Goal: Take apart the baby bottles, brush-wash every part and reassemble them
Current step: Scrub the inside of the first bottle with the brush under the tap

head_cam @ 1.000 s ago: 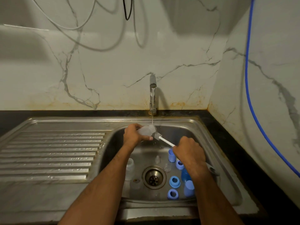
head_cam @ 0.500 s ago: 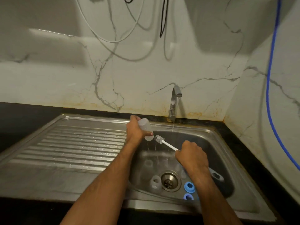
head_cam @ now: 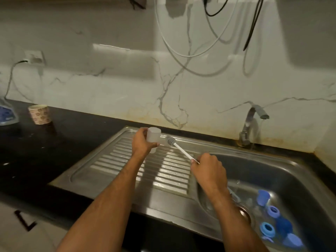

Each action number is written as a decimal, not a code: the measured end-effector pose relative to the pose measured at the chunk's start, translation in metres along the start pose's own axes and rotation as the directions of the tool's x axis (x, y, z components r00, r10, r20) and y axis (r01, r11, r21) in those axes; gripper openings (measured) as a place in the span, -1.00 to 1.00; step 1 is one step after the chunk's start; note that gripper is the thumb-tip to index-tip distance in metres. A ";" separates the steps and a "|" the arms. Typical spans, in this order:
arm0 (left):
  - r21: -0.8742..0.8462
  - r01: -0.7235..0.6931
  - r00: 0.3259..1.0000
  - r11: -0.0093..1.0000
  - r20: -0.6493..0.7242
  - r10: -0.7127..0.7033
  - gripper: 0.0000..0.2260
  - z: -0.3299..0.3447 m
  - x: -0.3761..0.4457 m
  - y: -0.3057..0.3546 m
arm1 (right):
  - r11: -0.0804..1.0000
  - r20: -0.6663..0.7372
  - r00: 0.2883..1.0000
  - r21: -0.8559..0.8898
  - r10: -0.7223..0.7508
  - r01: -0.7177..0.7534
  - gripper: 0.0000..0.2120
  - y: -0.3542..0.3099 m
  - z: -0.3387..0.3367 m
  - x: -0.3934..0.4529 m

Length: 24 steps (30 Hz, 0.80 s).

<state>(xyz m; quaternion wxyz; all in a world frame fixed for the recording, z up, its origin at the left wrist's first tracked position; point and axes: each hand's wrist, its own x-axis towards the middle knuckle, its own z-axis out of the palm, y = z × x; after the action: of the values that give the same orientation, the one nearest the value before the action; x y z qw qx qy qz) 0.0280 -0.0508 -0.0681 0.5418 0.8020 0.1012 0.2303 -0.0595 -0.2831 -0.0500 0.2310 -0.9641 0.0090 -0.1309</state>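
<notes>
Left hand [head_cam: 143, 142] wrapped round clear bottle body [head_cam: 153, 137], mouth down, above ribbed drainboard [head_cam: 127, 166]; right hand [head_cam: 207, 167] gripping brush [head_cam: 179, 148] handle. Likely risks: wet bottle slipping; toppling if set down across ridges.

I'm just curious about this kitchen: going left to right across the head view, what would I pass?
Patterned paper cup → left hand holding a clear bottle → bottle brush → right hand → tap → blue bottle parts in the sink basin.
</notes>
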 end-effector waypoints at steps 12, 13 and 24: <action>0.028 0.081 0.994 0.996 -0.076 -0.079 -0.37 -0.061 0.044 -0.057 | 0.996 -0.015 0.999 0.076 -0.047 0.048 -0.72 -0.053 0.052 0.011; 0.029 0.080 0.994 0.996 -0.074 -0.077 -0.37 -0.060 0.047 -0.059 | 0.995 -0.013 0.999 0.082 -0.048 0.049 -0.73 -0.054 0.054 0.014; 0.074 0.061 0.996 0.995 -0.065 -0.056 -0.36 -0.052 0.062 -0.068 | 0.993 -0.034 0.998 0.103 -0.059 0.062 -0.73 -0.052 0.069 0.030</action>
<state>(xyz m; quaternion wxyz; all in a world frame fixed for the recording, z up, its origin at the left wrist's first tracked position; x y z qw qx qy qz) 0.0628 0.0445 -0.0984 0.5140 0.8110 0.1504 0.2355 -0.0156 -0.2088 -0.0786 0.2765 -0.9485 -0.0233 -0.1529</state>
